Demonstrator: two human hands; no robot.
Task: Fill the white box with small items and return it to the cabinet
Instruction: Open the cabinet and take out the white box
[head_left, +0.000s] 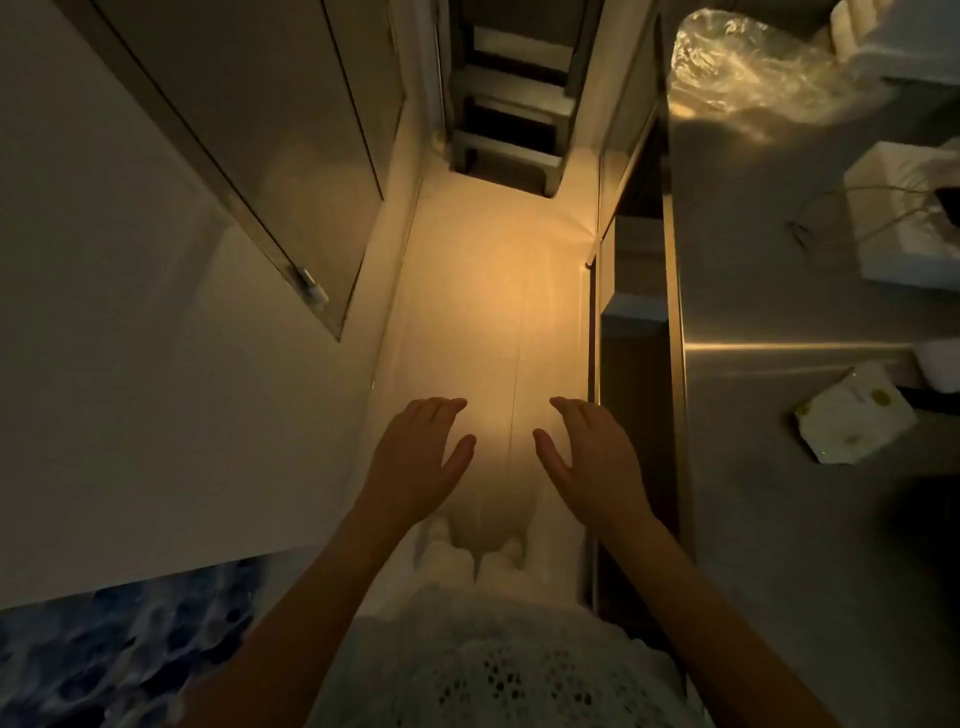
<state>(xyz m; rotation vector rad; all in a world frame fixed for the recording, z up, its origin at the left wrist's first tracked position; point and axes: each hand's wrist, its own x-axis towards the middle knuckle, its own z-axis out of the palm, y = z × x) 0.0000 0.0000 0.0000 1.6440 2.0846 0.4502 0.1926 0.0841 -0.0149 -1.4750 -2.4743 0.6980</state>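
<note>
I look straight down at a pale floor lit by warm light. My left hand (415, 452) and my right hand (587, 452) are stretched out side by side over the floor, palms down, fingers apart, holding nothing. A white box-like object (904, 218) rests on the grey counter (779, 312) at the right, with a thin cord lying across it. On the left a cabinet door (291, 156) hangs open. I cannot tell which white box the task means.
A stepped ladder or shelf frame (509, 104) stands at the far end of the narrow aisle. The counter also holds a crumpled clear plastic bag (748, 67) and a small pale packet (852, 415). A blue patterned surface (104, 654) lies at the lower left.
</note>
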